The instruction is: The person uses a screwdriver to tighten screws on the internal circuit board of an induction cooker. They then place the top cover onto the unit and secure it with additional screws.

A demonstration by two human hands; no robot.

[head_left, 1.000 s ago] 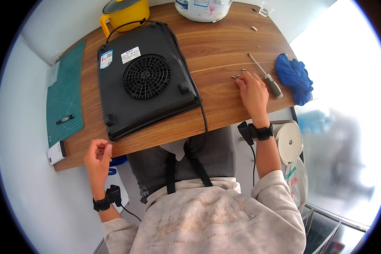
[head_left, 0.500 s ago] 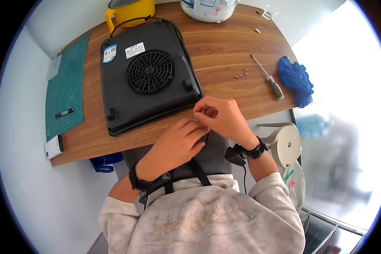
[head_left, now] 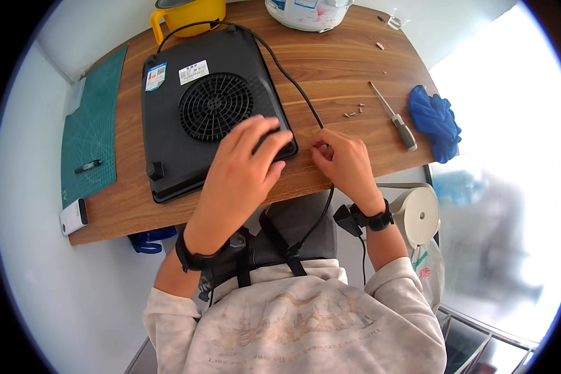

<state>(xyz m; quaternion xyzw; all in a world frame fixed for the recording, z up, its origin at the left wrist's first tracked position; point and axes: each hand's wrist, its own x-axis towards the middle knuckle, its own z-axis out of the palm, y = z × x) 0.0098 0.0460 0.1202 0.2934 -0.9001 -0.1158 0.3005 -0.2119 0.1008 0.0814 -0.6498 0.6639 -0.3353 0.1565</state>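
A black induction cooker (head_left: 168,124) lies upside down on the table, its round fan grille (head_left: 215,106) facing up. My left hand (head_left: 246,168) is open over its near right corner, fingers spread and slightly blurred, hiding that corner's foot. Right of the cooker, my right hand (head_left: 345,156) is closed round the black power cord (head_left: 296,84). From the cooker's far left corner the cord arches along the far edge, comes down to my right hand, and hangs past the table edge to my lap.
Several small screws (head_left: 354,112), a screwdriver (head_left: 396,118) and a blue cloth (head_left: 435,121) lie to the right. A green cutting mat (head_left: 93,131) with a black pen (head_left: 88,166) is at left. A yellow pot (head_left: 199,14) and white appliance (head_left: 305,15) stand at the back.
My hands have parted: the left moved up over the cooker and opened, the right shifted right with the cord. The cord came away from the cooker's right side. The cooker slid slightly left.
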